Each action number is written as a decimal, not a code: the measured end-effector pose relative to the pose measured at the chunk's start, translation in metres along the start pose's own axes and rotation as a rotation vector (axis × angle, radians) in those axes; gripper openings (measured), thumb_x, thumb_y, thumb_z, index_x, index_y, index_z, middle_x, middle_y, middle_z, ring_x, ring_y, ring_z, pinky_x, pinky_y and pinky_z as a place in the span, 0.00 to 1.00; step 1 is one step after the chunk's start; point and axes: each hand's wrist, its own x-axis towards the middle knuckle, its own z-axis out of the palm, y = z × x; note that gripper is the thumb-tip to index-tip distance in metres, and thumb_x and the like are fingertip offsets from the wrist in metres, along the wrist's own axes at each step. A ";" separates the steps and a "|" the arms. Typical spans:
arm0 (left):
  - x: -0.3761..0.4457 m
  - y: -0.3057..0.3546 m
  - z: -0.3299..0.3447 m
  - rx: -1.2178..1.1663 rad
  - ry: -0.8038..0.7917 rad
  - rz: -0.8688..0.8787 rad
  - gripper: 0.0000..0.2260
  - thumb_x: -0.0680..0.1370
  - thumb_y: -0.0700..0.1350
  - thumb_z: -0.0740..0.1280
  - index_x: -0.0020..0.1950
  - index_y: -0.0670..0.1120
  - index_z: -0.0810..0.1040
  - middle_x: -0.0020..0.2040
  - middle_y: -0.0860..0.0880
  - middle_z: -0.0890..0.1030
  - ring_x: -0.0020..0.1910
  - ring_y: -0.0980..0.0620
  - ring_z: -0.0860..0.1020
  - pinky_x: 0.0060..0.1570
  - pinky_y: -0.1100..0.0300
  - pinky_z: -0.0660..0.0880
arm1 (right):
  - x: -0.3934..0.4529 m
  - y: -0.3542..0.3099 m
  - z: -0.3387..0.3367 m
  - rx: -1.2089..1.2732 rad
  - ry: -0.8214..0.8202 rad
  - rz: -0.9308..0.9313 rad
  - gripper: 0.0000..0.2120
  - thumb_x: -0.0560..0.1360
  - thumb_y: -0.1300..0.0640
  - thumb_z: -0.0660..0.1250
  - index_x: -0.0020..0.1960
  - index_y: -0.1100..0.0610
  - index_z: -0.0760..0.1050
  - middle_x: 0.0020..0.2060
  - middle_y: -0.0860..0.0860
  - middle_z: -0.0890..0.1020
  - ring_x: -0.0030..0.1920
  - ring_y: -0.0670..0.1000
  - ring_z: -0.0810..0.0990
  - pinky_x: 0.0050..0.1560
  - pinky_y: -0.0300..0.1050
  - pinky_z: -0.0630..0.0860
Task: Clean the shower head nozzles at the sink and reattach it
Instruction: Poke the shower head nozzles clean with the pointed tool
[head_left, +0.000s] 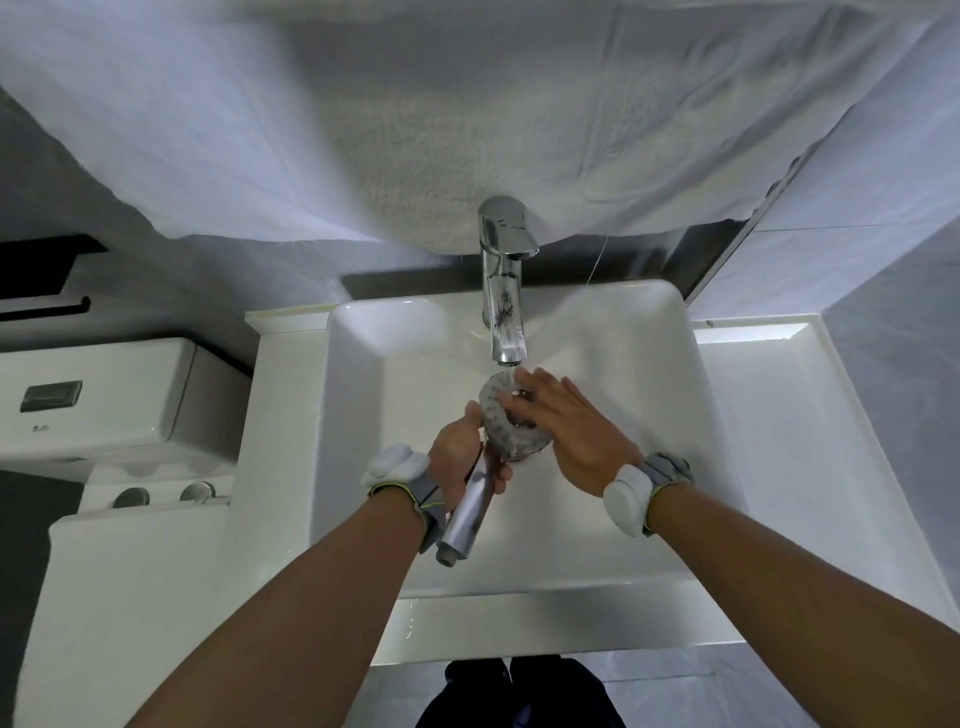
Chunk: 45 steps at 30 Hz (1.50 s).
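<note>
Two hands work over the white sink (358, 415) at the centre of the frame. Your left hand (460, 457) grips the silver handle of the shower head (501, 423), fingers curled round it, with the handle's open end pointing toward the lower left. The round nozzle face is tilted up and sits directly under the spout of the chrome faucet (503, 291), where a thin stream of water lands on its upper edge. Your right hand (563, 423) is open, fingers straight and spread, with the fingertips pressing on the nozzle face. Both wrists carry a grey strap with a white module. A white cloth (415, 130) hangs across the upper part of the frame behind the faucet. A toilet tank (119, 395) stands at the left edge, beside the white surface (831, 415) that carries the sink.
</note>
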 end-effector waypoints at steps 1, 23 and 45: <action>0.001 0.000 0.000 0.030 0.038 0.047 0.29 0.83 0.63 0.48 0.51 0.40 0.77 0.30 0.45 0.76 0.24 0.49 0.72 0.24 0.61 0.68 | -0.001 -0.001 -0.001 0.148 0.071 0.102 0.35 0.73 0.78 0.52 0.75 0.53 0.60 0.76 0.49 0.54 0.78 0.52 0.50 0.77 0.46 0.45; 0.002 -0.003 -0.012 1.099 0.452 0.726 0.43 0.71 0.43 0.76 0.80 0.48 0.55 0.73 0.49 0.69 0.65 0.47 0.74 0.56 0.60 0.72 | 0.065 -0.042 0.023 0.313 0.348 1.068 0.26 0.77 0.35 0.54 0.58 0.55 0.75 0.55 0.57 0.80 0.56 0.60 0.77 0.54 0.47 0.69; 0.034 0.008 -0.006 1.772 0.307 0.541 0.24 0.82 0.49 0.59 0.78 0.52 0.58 0.65 0.46 0.75 0.54 0.41 0.79 0.43 0.54 0.70 | 0.037 0.013 -0.019 1.046 0.135 1.227 0.15 0.75 0.54 0.71 0.33 0.58 0.72 0.18 0.52 0.70 0.16 0.49 0.63 0.21 0.33 0.59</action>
